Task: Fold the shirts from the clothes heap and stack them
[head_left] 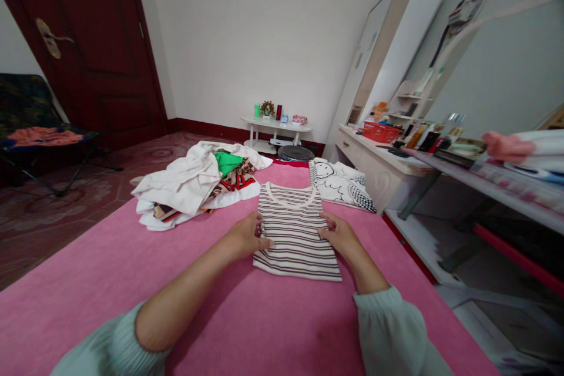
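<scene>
The left edge of a striped top (293, 241) is pinched lightly by the left hand (251, 238), with the thumb laid over the cloth and the fingers set at the side, where a small bunch of fabric is gathered. The right edge is met by the right hand (338, 235), thumb and forefinger held a little apart; whether cloth is pinched there or only touched cannot be told. The two edges are taken at nearly the same height, presumably so that the width can be controlled evenly. Both wrists are turned inward, and the forearms are brought in from the near side, the left one at a long slant, with the pale green sleeves (388, 317) drawn up, which leaves the wrists free of cloth. The top is laid flat on the pink cover (264, 323), its neckline pointed to the far side and its hem to the near side, so that both sides seem easily reached. A heap of white clothes (180, 179), with a green cloth (228, 163) among them, is placed far left, and a printed white garment (337, 182) is laid far right, both clear of the hands.
</scene>
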Demonstrator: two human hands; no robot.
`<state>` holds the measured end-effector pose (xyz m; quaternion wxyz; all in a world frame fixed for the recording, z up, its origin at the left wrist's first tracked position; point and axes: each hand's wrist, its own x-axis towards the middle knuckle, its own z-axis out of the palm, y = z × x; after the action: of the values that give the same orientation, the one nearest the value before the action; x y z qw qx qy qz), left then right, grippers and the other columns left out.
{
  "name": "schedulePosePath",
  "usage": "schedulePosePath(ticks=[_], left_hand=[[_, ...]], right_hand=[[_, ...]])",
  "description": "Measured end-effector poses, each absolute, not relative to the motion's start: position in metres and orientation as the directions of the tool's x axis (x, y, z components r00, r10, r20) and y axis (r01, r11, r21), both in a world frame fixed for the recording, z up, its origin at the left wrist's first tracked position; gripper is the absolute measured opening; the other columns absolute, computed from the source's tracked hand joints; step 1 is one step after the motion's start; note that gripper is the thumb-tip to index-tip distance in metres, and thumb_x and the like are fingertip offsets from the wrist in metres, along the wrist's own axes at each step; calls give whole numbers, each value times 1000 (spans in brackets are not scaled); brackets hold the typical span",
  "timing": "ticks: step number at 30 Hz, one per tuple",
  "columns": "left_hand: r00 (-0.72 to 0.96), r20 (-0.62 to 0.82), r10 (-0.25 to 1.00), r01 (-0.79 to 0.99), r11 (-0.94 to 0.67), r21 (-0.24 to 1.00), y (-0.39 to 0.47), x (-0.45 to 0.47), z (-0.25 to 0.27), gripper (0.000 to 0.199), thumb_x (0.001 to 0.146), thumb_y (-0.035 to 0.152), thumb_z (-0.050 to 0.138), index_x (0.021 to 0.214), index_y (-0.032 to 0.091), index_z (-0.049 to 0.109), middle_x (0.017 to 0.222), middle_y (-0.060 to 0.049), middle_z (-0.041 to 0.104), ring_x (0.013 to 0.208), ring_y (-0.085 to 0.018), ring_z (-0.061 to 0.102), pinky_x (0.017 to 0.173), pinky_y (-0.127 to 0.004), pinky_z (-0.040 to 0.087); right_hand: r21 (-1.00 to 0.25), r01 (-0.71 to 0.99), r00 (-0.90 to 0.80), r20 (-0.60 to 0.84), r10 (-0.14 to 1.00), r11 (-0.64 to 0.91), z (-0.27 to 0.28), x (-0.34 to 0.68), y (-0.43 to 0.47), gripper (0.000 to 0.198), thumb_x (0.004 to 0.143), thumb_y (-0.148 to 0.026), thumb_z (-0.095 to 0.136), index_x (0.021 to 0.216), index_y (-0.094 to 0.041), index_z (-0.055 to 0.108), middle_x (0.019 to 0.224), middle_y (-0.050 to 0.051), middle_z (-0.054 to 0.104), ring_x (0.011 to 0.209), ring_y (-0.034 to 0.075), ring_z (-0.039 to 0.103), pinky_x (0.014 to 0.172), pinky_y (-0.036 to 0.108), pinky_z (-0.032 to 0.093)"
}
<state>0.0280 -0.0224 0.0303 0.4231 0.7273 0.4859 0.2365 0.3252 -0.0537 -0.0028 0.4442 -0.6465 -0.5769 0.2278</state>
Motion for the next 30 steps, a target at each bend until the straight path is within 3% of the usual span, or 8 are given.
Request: schedulePosePath(ticks=[3, 5, 10, 14, 19, 22, 26, 30], left_hand=[[399, 1, 917, 515, -225, 827, -27, 34, 31, 63, 64, 30, 74, 119, 17, 48, 76, 1, 64, 67, -17, 59, 59, -25, 43], [423, 123, 898, 484, -338, 807, -34, 44, 31, 54, 67, 21, 68, 118, 17, 51, 77, 1, 62, 68, -16, 58, 61, -25, 43], [516, 432, 740, 332, -638, 695, -59, 75, 29, 35, 69, 6, 55, 100, 19, 64, 98, -4, 64, 94, -19, 58, 86, -29, 44], [620, 413, 668, 238, -661, 712, -75, 86, 28, 43, 66, 7, 58, 107, 17, 65, 101, -7, 66, 94, -20, 59, 87, -29, 45], [767, 413, 490, 90, -720, 688, -87, 83, 37, 43, 67, 13, 62, 108, 21, 70, 108, -7, 67, 96, -22, 60, 88, -30, 45], [798, 421, 431, -1, -697, 717, -90, 80, 39, 34, 70, 13, 60, 99, 22, 73, 110, -5, 67, 96, -21, 61, 89, -30, 45], [718, 332, 612, 17, -493, 870, -84, 79, 31, 23, 79, 17, 51, 83, 15, 74, 85, -5, 71, 77, -17, 64, 73, -25, 49], [446, 291, 846, 124, -380, 917, -46, 72, 32, 30, 88, 27, 44, 96, 14, 70, 84, -5, 71, 74, -17, 65, 70, -27, 51]], right_hand=[[-810, 586, 240, 217, 946, 37, 0, 320, -54, 50, 66, -22, 62, 116, -19, 65, 110, 7, 71, 99, 24, 66, 91, 39, 50], [-765, 644, 266, 247, 932, 19, 3, 312, -54, 47, 68, -24, 60, 115, -18, 66, 115, 8, 69, 106, 25, 63, 96, 40, 47], [-700, 707, 212, 344, 915, 99, 17, 285, -56, 45, 83, -43, 53, 117, -17, 66, 119, 11, 67, 110, 25, 61, 97, 39, 45], [-644, 758, 108, 281, 954, 103, 39, 264, -56, 45, 86, -52, 49, 113, -22, 68, 116, 8, 68, 105, 25, 63, 91, 37, 46], [-327, 945, 54, 97, 994, -19, 74, 234, -39, 50, 80, -67, 50, 83, -22, 73, 91, 11, 73, 89, 29, 66, 77, 38, 46], [-201, 976, 97, 78, 992, -79, 75, 215, -26, 44, 68, -62, 67, 81, -20, 71, 89, 14, 72, 87, 30, 65, 73, 36, 45], [-243, 967, 131, 237, 963, -72, 51, 207, -23, 33, 71, -42, 72, 98, -23, 68, 98, 10, 69, 87, 27, 64, 71, 33, 44], [-477, 879, 207, 367, 907, -8, 27, 216, -34, 25, 78, -38, 63, 99, -24, 65, 100, 6, 66, 89, 23, 61, 75, 31, 45]])
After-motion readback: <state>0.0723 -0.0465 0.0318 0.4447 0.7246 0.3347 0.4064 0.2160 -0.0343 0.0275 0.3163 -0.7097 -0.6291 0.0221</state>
